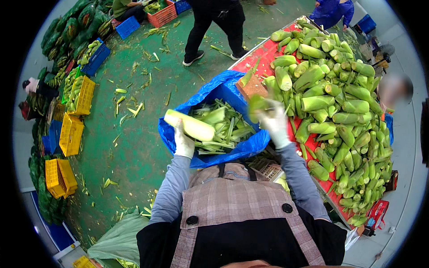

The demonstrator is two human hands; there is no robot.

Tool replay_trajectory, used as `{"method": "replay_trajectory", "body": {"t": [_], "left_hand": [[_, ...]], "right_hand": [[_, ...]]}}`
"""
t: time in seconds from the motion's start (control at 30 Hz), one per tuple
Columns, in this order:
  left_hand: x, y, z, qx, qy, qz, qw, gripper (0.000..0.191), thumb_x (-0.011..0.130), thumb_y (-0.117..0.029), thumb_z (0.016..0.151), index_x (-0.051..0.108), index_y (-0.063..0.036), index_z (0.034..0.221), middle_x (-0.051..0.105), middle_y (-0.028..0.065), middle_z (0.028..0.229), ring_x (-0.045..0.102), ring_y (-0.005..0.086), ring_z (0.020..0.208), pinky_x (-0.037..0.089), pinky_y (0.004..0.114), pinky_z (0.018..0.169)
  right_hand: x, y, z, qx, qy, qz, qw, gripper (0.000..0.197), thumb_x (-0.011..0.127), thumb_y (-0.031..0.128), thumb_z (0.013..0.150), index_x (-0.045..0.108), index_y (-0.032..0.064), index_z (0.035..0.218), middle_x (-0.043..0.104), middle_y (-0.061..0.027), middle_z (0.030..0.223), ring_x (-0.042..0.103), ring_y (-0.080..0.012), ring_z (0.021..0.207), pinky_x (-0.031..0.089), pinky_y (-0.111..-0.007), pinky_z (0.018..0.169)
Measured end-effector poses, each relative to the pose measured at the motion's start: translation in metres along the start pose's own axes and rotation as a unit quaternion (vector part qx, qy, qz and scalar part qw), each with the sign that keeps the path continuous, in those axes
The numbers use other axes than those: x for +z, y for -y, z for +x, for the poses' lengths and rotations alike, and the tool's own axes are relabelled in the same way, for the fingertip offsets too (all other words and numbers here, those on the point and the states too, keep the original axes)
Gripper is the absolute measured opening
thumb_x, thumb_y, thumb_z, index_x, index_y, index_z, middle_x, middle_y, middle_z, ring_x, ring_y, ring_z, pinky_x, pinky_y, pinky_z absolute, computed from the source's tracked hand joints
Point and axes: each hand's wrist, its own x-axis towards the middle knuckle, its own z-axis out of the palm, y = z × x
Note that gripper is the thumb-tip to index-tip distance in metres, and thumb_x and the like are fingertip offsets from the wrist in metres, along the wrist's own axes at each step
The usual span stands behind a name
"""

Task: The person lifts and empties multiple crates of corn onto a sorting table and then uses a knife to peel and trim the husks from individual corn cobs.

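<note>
My left hand [184, 142], in a white glove, grips a pale green ear of corn [189, 125] with smooth inner husk over it. Below that ear lies a blue plastic bag [209, 85], its mouth spread wide, holding a heap of stripped green husk leaves [231, 127]. On the bag's right side my right hand [273, 122], also gloved, is blurred by motion. A blurred green piece [257, 107], seemingly husk, is in its fingers. Just beyond that hand sits a reddish-brown block [251, 87] at the table edge, with a green leaf lying over it.
To the right, many husked corn ears [321, 104] are piled on a red-topped table [264, 55]. A person in black trousers [214, 26] stands ahead on the green floor [134, 83], which is strewn with scraps. Yellow crates [72, 134] and green net sacks [72, 25] line the left.
</note>
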Motion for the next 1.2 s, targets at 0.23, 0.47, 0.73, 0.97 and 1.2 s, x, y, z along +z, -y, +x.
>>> {"method": "replay_trajectory", "body": {"t": [0.23, 0.47, 0.73, 0.97, 1.2], "left_hand": [[0.064, 0.02, -0.048, -0.063, 0.101, 0.059, 0.991, 0.052, 0.07, -0.024, 0.084, 0.046, -0.0095, 0.128, 0.056, 0.0042, 0.115, 0.055, 0.0182, 0.105, 0.046, 0.035, 0.09], [0.069, 0.016, -0.055, -0.037, 0.139, 0.14, 0.98, 0.054, 0.068, -0.028, 0.085, 0.045, -0.0076, 0.13, 0.056, 0.0061, 0.119, 0.055, 0.0186, 0.109, 0.045, 0.035, 0.093], [0.05, 0.018, -0.026, -0.001, 0.157, 0.113, 0.981, 0.05, 0.065, -0.016, 0.087, 0.043, -0.0028, 0.129, 0.054, 0.0151, 0.129, 0.056, 0.0228, 0.113, 0.042, 0.037, 0.1], [0.065, -0.001, -0.047, 0.081, 0.158, 0.245, 0.953, 0.069, 0.071, -0.002, 0.078, 0.037, -0.0038, 0.139, 0.051, 0.0037, 0.129, 0.05, 0.0161, 0.117, 0.043, 0.031, 0.1], [0.1, 0.007, -0.064, 0.106, 0.288, 0.338, 0.89, 0.085, 0.07, -0.04, 0.081, 0.029, 0.0004, 0.144, 0.041, 0.0151, 0.141, 0.04, 0.0242, 0.13, 0.031, 0.035, 0.108]], "right_hand": [[0.098, 0.017, -0.025, 0.099, 0.234, 0.007, 0.967, 0.054, 0.077, 0.039, 0.074, 0.061, 0.0019, 0.109, 0.063, -0.0163, 0.099, 0.061, -0.0246, 0.092, 0.047, -0.036, 0.083], [0.072, 0.037, -0.023, 0.139, 0.24, 0.078, 0.958, 0.035, 0.071, 0.028, 0.081, 0.063, -0.0016, 0.098, 0.066, -0.013, 0.082, 0.061, -0.0193, 0.073, 0.049, -0.033, 0.069], [0.045, 0.028, -0.002, 0.08, 0.015, 0.044, 0.996, 0.029, 0.068, 0.026, 0.08, 0.066, 0.0013, 0.095, 0.067, -0.0131, 0.088, 0.064, -0.0198, 0.078, 0.05, -0.033, 0.073], [0.035, -0.008, -0.015, 0.075, 0.079, -0.301, 0.947, 0.06, 0.068, 0.042, 0.08, 0.051, 0.0137, 0.13, 0.059, -0.0185, 0.097, 0.061, -0.0345, 0.09, 0.049, -0.043, 0.078], [0.079, 0.037, -0.054, 0.037, 0.109, 0.137, 0.984, 0.064, 0.076, 0.02, 0.076, 0.047, -0.0002, 0.129, 0.059, -0.0142, 0.12, 0.058, -0.0219, 0.109, 0.047, -0.032, 0.092]]}}
